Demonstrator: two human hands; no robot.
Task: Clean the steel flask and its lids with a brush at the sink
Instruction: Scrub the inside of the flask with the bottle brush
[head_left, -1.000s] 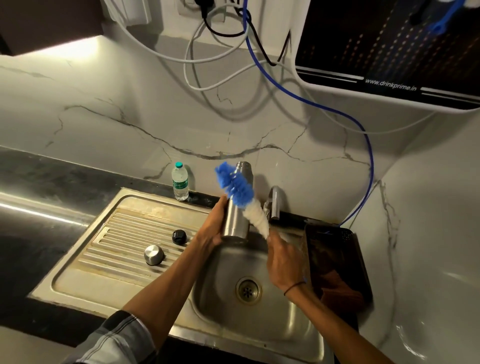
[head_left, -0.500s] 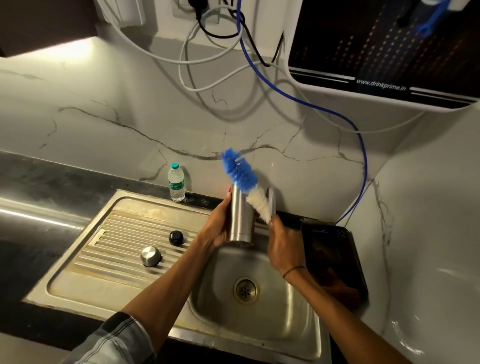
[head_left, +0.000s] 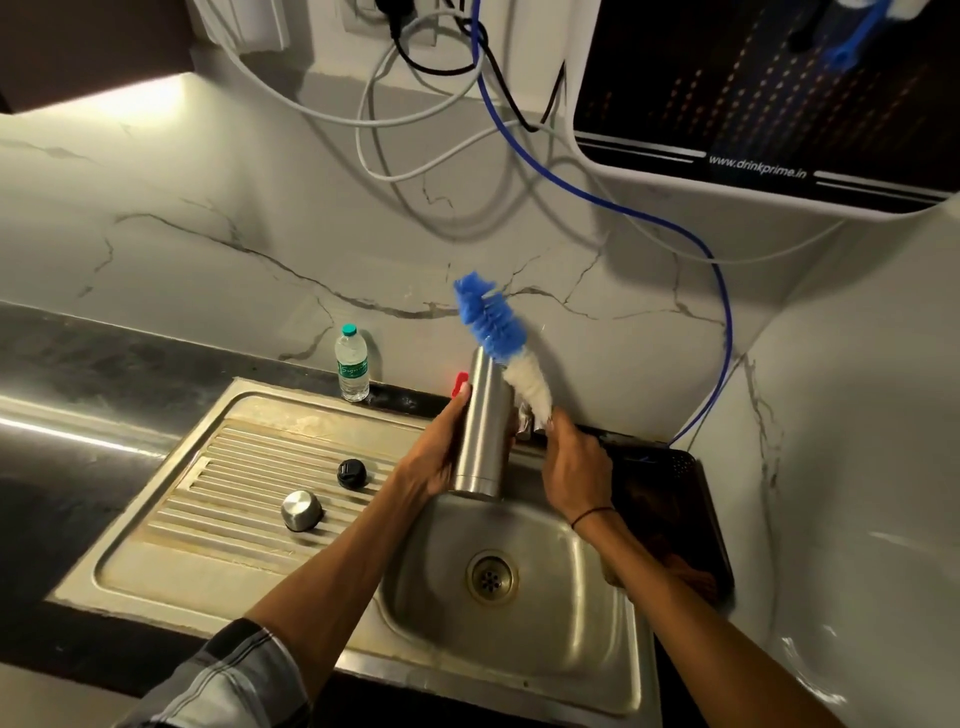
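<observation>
Marble walls back the sink (head_left: 519, 670). Left hand (head_left: 434, 457) grips the flask (head_left: 483, 431) upright over the basin; right hand (head_left: 574, 467) holds the brush (head_left: 501, 343) beside its mouth, not inside. Both lids (head_left: 301, 510) wait unscrubbed on the left drainboard.

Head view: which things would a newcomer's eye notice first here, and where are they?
A blue-and-white bottle brush, held by the right hand, rises beside the steel flask that the left hand grips above the sink basin. Two lids, steel and black, sit on the ribbed drainboard.

Brushed steel flask (head_left: 480, 426), bristly brush (head_left: 501, 338)
</observation>
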